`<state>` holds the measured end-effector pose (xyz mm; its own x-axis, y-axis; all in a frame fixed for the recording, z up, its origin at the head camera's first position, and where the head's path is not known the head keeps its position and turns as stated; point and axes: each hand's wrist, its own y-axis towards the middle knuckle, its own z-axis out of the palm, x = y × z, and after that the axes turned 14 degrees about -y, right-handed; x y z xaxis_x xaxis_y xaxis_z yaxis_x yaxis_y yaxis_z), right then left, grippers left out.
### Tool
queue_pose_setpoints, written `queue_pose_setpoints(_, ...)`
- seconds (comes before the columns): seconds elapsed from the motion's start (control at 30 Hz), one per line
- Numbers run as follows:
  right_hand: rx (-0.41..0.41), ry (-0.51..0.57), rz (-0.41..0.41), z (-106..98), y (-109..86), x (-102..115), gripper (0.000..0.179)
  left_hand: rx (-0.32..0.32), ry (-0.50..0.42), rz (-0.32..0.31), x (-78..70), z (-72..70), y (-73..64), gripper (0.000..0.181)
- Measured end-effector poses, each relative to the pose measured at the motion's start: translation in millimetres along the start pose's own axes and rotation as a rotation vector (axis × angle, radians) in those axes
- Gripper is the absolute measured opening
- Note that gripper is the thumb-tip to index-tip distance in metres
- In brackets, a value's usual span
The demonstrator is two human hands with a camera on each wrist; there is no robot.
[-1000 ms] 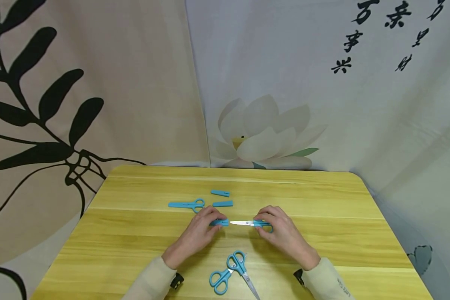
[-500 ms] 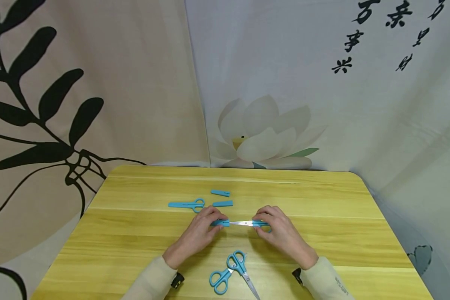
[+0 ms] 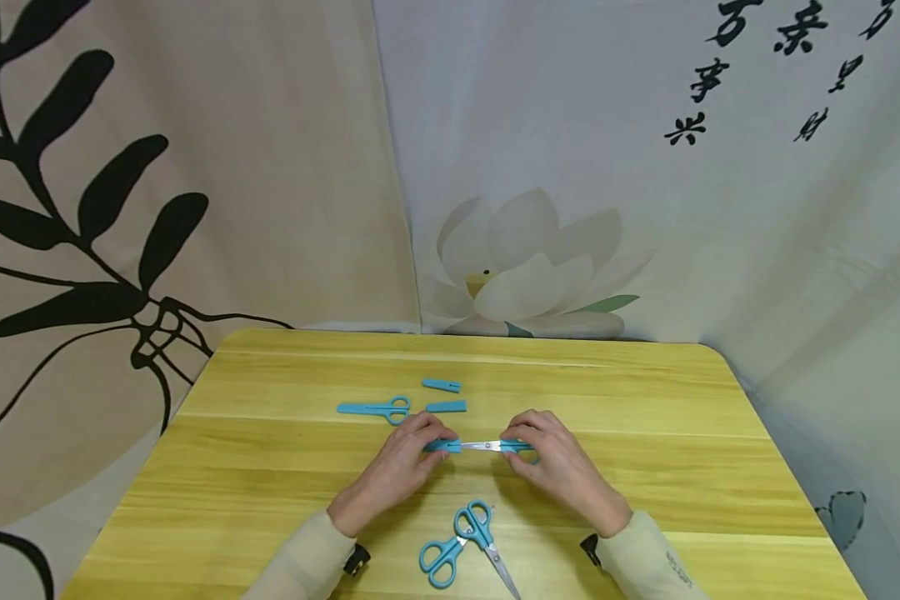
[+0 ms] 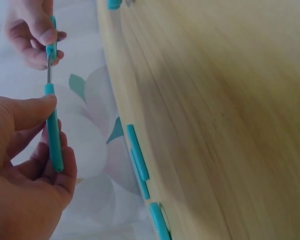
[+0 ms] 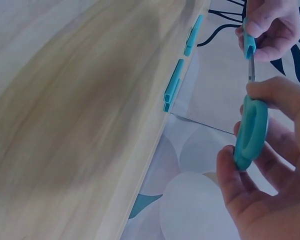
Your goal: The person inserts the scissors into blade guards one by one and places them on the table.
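My left hand (image 3: pixel 411 458) pinches a blue scissor cover (image 4: pixel 53 131) between thumb and fingers. Facing it, my right hand (image 3: pixel 558 458) grips the blue handles of a pair of scissors (image 5: pixel 251 127). The scissors' blades are closed and point left, their tips right at the cover's mouth; a length of bare metal shows between cover and handles. Both things are held above the table in the wrist views. The left fingers hide part of the cover in the head view, and the right fingers hide part of the handle loops.
Beyond the hands lie two loose blue covers (image 3: pixel 446 407) and, to their left, a pair of scissors in its cover (image 3: pixel 372 409). Near the table's front, two uncovered blue-handled scissors (image 3: pixel 476 533) lie overlapping. A patterned curtain (image 3: pixel 307 167) hangs behind the wooden table (image 3: pixel 645 392).
My right hand has moved slightly left with the scissors, and less bare blade shows between handles and cover. The left hand has barely shifted.
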<state>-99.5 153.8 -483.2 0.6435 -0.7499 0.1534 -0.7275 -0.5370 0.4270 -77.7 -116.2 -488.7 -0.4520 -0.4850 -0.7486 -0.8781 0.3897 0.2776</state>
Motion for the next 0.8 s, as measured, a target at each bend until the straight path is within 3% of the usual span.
queue_pose_setpoints(0.8, 0.010, 0.005, -0.006, 1.3, 5.3, 5.2, 0.019, 0.008, 0.019, 0.010, -4.5, 7.0, 3.6, 0.020)
